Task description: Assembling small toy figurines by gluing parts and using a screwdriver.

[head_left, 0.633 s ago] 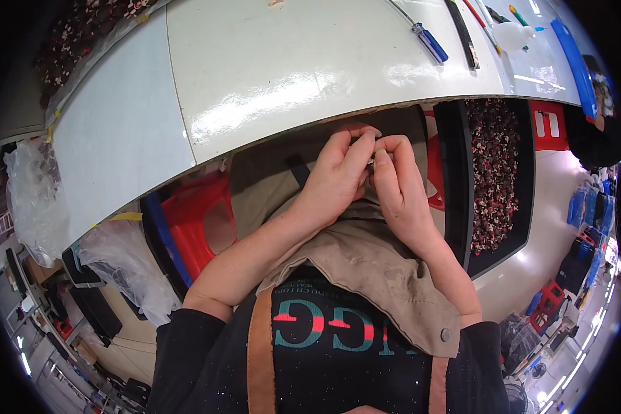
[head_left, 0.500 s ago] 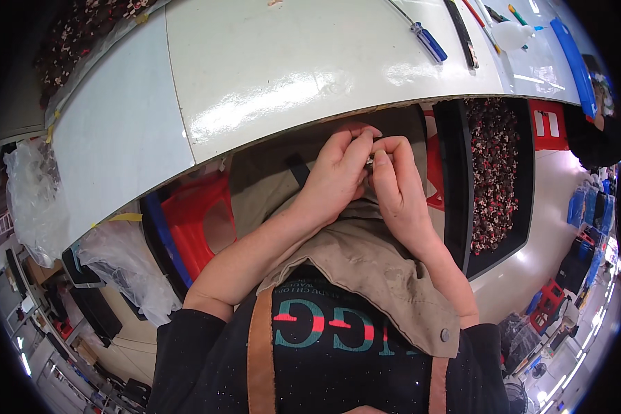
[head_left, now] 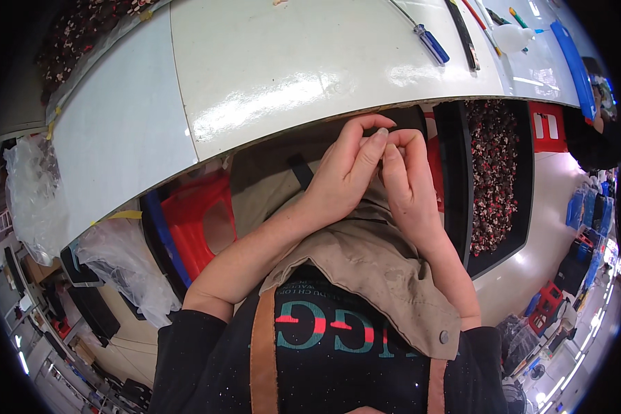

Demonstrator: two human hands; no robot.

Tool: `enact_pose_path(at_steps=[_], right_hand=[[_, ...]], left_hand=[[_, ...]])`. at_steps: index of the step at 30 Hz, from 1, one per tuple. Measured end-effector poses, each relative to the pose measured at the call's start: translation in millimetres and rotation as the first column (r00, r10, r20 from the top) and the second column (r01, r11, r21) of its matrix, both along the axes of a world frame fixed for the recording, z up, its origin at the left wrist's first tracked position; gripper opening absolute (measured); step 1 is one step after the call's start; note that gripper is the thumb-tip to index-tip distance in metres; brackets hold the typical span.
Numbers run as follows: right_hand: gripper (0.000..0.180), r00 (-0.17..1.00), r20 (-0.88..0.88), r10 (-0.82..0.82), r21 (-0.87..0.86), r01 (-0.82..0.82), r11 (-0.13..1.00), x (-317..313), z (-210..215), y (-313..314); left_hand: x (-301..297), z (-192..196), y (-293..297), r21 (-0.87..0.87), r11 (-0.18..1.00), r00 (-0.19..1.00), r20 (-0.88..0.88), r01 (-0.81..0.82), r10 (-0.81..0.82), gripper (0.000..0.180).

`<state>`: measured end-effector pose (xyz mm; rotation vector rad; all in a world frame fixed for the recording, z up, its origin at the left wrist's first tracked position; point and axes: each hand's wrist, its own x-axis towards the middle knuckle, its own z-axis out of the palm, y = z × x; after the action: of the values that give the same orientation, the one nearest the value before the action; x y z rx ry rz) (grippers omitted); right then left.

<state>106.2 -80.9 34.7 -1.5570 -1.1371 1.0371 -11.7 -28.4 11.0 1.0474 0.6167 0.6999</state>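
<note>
My left hand (head_left: 348,162) and my right hand (head_left: 408,174) meet at the fingertips over my lap, just below the table's near edge. Both are closed in a pinch, thumbs against bent forefingers. Whatever lies between the fingertips is hidden or too small to name. Beneath them spreads a brown apron (head_left: 366,255), its top flap folded over on my front. To the right of my hands stands a black bin (head_left: 455,172) filled with small dark, red and cream pieces (head_left: 493,176).
On the white table (head_left: 269,62) lie a blue-handled screwdriver (head_left: 431,44), a dark flat strip (head_left: 466,34) and a white squeeze bottle (head_left: 512,37). More small pieces (head_left: 76,41) are heaped at far left. A red stool (head_left: 196,214) and clear plastic bags (head_left: 121,265) are on the left.
My hands have shifted slightly to the right, and the left fingers have straightened somewhat. A small glint between the fingertips no longer shows.
</note>
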Motion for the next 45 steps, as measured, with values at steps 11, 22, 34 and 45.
enact_pose_path(at_steps=[11, 22, 34, 45], right_hand=[[0.016, 0.960, -0.256, 0.113, -0.029, -0.125, 0.992, 3.1, 17.6, -10.3], [0.016, 0.979, -0.063, 0.191, 0.042, -0.189, 0.981, 10.2, 21.9, -17.5], [0.029, 0.945, -0.326, 0.037, 0.108, -0.002, 0.994, 23.8, 40.2, -2.0], [0.031, 0.804, 0.593, 0.036, 0.358, -0.304, 0.883, 39.6, 67.9, 103.6]], left_hand=[[-7.9, 11.0, 2.4, -0.675, 0.674, 0.941, 0.327, 0.299, -0.091, 0.036], [-9.1, -9.0, -7.9, -0.665, 0.322, 0.697, 0.717, 0.674, 0.021, 0.023], [-15.7, 16.7, 4.0, -0.585, 0.430, 0.682, 0.724, 0.687, -0.104, 0.042], [-12.7, 36.2, -2.0, -0.511, 0.833, 0.977, 0.139, 0.210, -0.161, 0.034]])
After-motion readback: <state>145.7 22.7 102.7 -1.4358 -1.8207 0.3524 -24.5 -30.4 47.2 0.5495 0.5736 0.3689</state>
